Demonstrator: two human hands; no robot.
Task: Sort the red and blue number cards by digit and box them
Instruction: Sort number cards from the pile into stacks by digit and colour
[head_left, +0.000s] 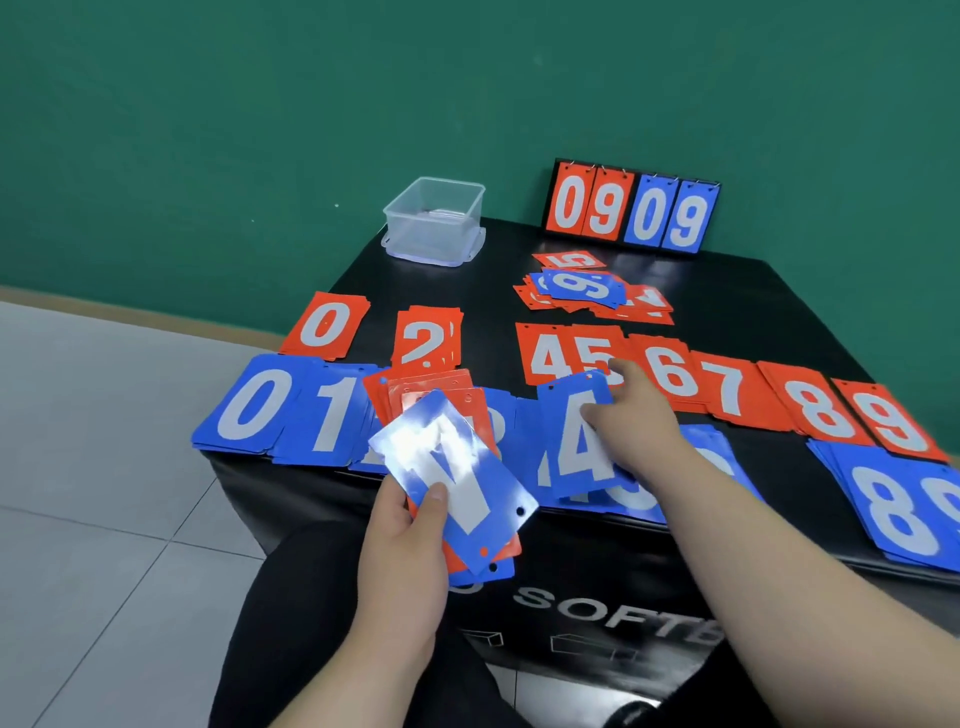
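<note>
My left hand (402, 540) grips a fanned stack of red and blue cards (457, 478); the top one is blue and glares with reflected light. My right hand (636, 415) pinches a blue 4 card (576, 431) over the blue 4 pile at the table's near edge. Red piles lie in a row: 0 (324, 325), 2 (428, 338), 4 (543, 353), 5, 6, 7, 8 and 9 (891, 421). Blue piles 0 (249, 402), 1 (332, 415) and 8 (898, 509) lie in the near row. A clear plastic box (434, 221) stands at the back left.
A loose heap of mixed cards (589, 288) lies behind the red row. A flip scoreboard (631, 208) showing 09 09 stands against the green wall. The black padded table (779, 312) carries everything; grey floor tiles lie to the left.
</note>
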